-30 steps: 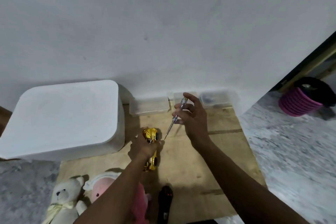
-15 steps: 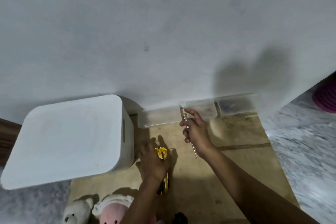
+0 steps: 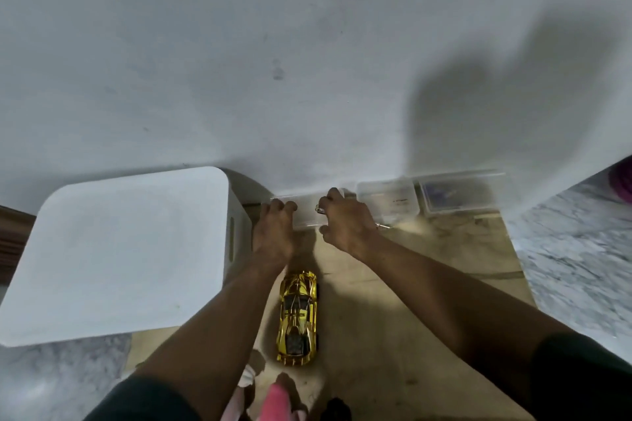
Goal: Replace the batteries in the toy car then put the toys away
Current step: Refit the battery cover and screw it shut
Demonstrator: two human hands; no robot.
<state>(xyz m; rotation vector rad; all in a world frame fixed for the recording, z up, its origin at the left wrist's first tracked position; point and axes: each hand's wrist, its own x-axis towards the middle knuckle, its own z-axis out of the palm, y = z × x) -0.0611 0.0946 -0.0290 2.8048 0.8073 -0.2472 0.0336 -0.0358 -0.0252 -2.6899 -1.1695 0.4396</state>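
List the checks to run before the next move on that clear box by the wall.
1. Left hand holds the clear box: ok.
2. Right hand grips the screwdriver: ok.
3. Toy car free of both hands, wheels down on the wooden board: ok.
4. Box lid open: cannot tell.
5. Batteries inside the box: cannot tell, blurred.

Person, two arms: left hand (image 3: 273, 232) and right hand (image 3: 349, 229) bare, forearms bare to past the elbow; left sleeve (image 3: 147, 400) and right sleeve (image 3: 581, 376) short, dark, plain cloth, hems crossing the upper arms.
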